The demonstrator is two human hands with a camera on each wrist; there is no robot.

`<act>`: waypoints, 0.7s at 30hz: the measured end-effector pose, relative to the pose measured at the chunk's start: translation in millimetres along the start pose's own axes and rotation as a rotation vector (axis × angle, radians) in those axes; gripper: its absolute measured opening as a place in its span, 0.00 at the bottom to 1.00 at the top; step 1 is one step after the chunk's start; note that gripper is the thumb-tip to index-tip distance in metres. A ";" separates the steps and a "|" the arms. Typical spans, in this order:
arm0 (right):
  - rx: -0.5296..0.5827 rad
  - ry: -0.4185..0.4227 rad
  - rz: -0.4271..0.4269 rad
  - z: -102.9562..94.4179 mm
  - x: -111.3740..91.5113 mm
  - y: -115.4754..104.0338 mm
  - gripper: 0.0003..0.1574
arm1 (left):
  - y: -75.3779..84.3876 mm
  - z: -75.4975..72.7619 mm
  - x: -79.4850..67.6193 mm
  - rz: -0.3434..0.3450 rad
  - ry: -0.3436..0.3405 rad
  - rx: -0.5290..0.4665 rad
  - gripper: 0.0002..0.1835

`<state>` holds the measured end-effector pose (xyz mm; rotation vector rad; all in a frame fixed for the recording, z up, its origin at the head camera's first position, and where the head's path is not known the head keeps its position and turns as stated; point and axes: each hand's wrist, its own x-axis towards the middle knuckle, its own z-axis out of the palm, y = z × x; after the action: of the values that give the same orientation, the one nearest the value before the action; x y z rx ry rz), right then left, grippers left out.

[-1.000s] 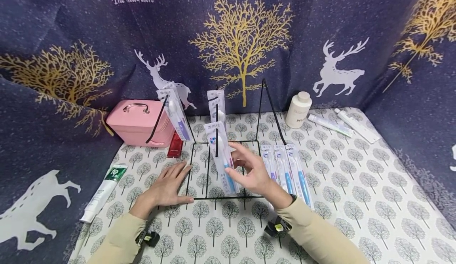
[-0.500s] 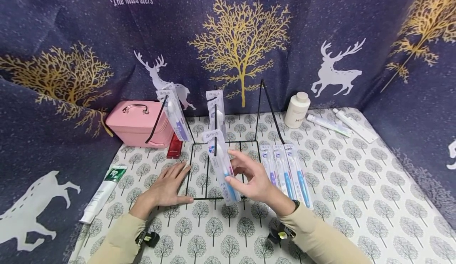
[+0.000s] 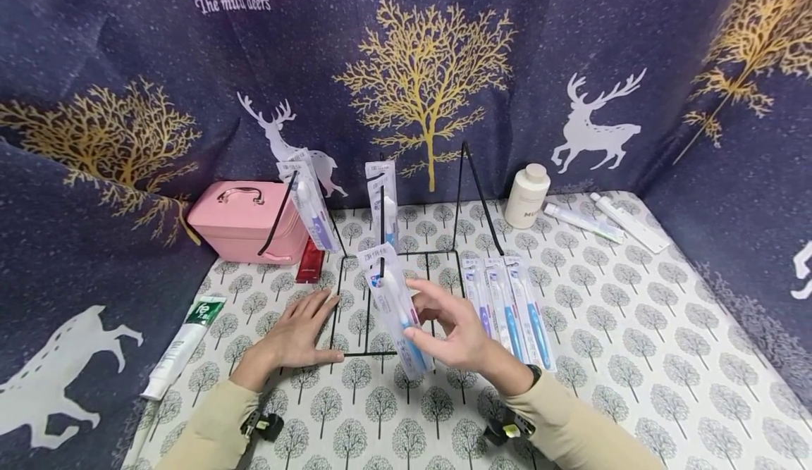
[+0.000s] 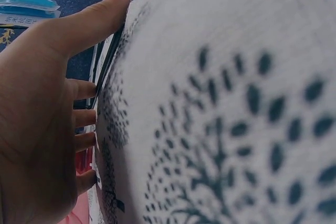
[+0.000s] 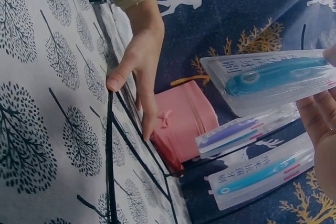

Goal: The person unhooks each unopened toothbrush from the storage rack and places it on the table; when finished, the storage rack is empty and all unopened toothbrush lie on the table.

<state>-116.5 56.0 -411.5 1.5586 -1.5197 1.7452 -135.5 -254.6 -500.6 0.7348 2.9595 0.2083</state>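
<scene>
My right hand [image 3: 453, 329] pinches a packaged toothbrush [image 3: 401, 308] with a blue handle at its right edge, thumb in front. The pack's top overlaps the front tip of the middle hook of a black wire rack [image 3: 484, 199], and its lower end tilts toward me. In the right wrist view the blue-handled toothbrush pack [image 5: 273, 80] shows close up, with the right hand's fingers [image 5: 320, 114] at its edge. My left hand [image 3: 294, 332] lies flat on the table, thumb at the rack's front left base corner. More toothbrush packs [image 3: 390, 206] hang farther back on the middle hook.
Purple-handled packs [image 3: 314, 209] hang on the left hook. Three packs [image 3: 505, 308] lie right of the rack. A pink case [image 3: 244, 220], a red packet [image 3: 310, 262] and a green-white tube [image 3: 185, 347] are left; a white bottle [image 3: 528, 196] and tubes [image 3: 583, 223] stand or lie back right.
My right hand has drawn the front toothbrush pack toward me along the middle hook, so its top now sits nearer the hook's tip. The left hand has stayed put.
</scene>
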 end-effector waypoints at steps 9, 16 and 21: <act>0.027 -0.031 -0.018 2.1 8.8 -23.2 0.43 | 2.0 -1.5 -0.9 0.000 -0.006 0.010 0.59; 0.001 -0.064 -0.035 1.8 13.8 -41.2 0.42 | 1.8 -1.4 -1.7 0.000 -0.008 0.008 0.60; -0.030 -0.082 -0.107 -1.0 10.7 -44.2 0.39 | 1.2 -0.8 -1.1 0.007 0.002 0.006 0.60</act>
<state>-84.9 68.9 -381.3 1.6830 -1.4637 1.6117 -134.1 -254.1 -499.6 0.7456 2.9618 0.2010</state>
